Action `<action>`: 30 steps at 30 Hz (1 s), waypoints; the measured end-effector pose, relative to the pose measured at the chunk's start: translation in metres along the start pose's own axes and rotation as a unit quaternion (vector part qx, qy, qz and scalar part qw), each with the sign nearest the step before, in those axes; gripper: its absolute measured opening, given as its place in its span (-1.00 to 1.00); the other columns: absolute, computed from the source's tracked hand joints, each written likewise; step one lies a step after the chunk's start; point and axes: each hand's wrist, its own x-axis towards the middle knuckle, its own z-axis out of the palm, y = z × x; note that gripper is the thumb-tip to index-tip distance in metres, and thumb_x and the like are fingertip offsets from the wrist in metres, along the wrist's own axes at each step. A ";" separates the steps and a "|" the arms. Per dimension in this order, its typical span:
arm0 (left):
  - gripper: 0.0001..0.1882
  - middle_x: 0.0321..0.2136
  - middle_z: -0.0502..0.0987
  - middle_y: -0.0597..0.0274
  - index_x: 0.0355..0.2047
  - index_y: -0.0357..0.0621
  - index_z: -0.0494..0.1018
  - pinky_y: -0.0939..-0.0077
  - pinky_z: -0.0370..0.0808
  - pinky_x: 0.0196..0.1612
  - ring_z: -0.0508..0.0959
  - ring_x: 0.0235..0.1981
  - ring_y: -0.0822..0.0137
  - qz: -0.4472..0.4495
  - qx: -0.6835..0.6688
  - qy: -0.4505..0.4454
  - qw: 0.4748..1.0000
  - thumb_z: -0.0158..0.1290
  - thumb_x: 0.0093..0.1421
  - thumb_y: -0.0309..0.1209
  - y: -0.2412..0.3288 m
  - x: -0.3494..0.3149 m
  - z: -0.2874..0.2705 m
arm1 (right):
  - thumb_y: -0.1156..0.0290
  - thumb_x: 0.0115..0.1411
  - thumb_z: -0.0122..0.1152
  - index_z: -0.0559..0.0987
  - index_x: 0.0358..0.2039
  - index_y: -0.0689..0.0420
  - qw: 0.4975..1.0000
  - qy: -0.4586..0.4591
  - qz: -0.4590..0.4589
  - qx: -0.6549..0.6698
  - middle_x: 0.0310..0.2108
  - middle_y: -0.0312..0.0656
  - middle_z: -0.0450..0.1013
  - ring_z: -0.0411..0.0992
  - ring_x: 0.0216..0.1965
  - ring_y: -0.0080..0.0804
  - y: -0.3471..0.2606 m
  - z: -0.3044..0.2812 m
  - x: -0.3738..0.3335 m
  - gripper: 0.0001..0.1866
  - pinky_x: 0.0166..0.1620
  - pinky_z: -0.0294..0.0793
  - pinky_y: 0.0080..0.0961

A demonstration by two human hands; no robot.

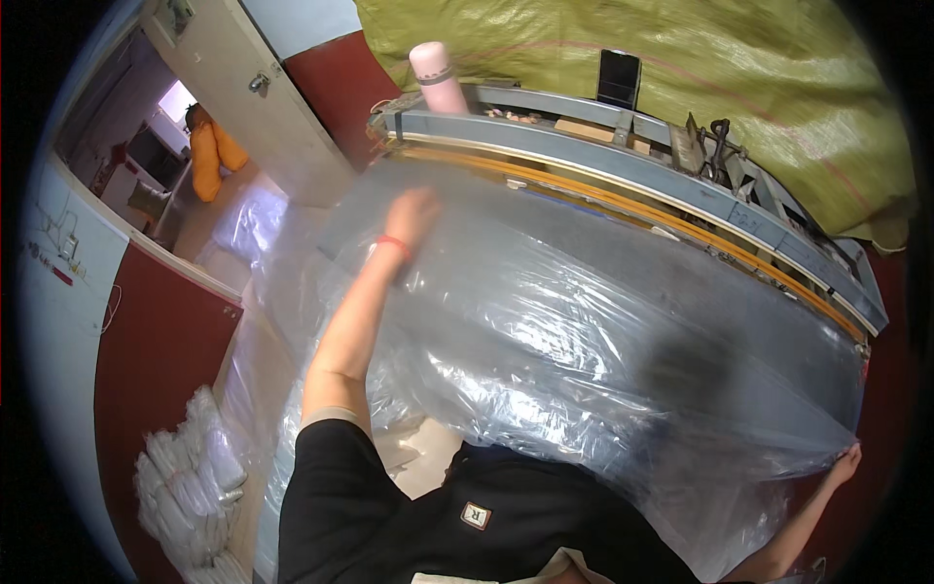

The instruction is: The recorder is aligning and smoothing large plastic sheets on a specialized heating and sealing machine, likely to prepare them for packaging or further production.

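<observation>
A wide transparent plastic sheet lies wrinkled and shiny over a grey worktable and hangs down over its near side. At the far right, my right hand pinches a corner of the sheet, pulling that edge taut. My left hand, with a red band at the wrist, is over the table's far left part, on or just above the sheet. Motion smears its fingers, so whether they grip the film cannot be seen.
Behind the table runs a long metal frame with an orange strip. On it stand a pink bottle, a phone and scissors. Bundled plastic lies lower left. Through the doorway, a person in orange is visible.
</observation>
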 end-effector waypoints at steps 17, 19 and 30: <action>-0.84 -0.70 0.22 0.50 -0.49 -0.09 0.36 0.74 0.11 -0.66 0.16 -0.70 0.63 -0.168 -0.350 0.171 0.905 -0.08 0.11 -0.29 -0.069 0.053 0.024 | 0.37 0.08 -0.05 0.43 -0.41 0.19 0.946 0.190 -0.225 -0.133 -0.46 -0.12 0.39 0.38 -0.37 -0.36 -0.128 0.156 -0.002 -0.84 -0.28 0.34 -0.41; -0.84 -0.70 0.22 0.51 -0.54 -0.08 0.35 0.74 0.09 -0.66 0.16 -0.70 0.64 -0.181 -0.359 0.183 0.897 -0.07 0.10 -0.31 -0.096 0.064 0.051 | 0.43 0.09 -0.03 0.42 -0.44 0.18 0.975 0.125 -0.182 0.024 -0.56 -0.22 0.36 0.35 -0.47 -0.48 -0.144 0.188 -0.011 -0.89 -0.37 0.33 -0.55; -0.88 -0.63 0.30 0.46 -0.56 -0.14 0.30 0.79 0.17 -0.53 0.23 -0.60 0.64 -0.152 -0.424 0.194 0.872 -0.01 0.09 -0.47 -0.113 0.112 0.088 | 0.46 0.04 0.09 0.39 -0.46 0.24 0.968 0.112 -0.134 0.179 -0.66 -0.29 0.33 0.27 -0.64 -0.61 -0.172 0.220 0.004 -0.88 -0.53 0.24 -0.67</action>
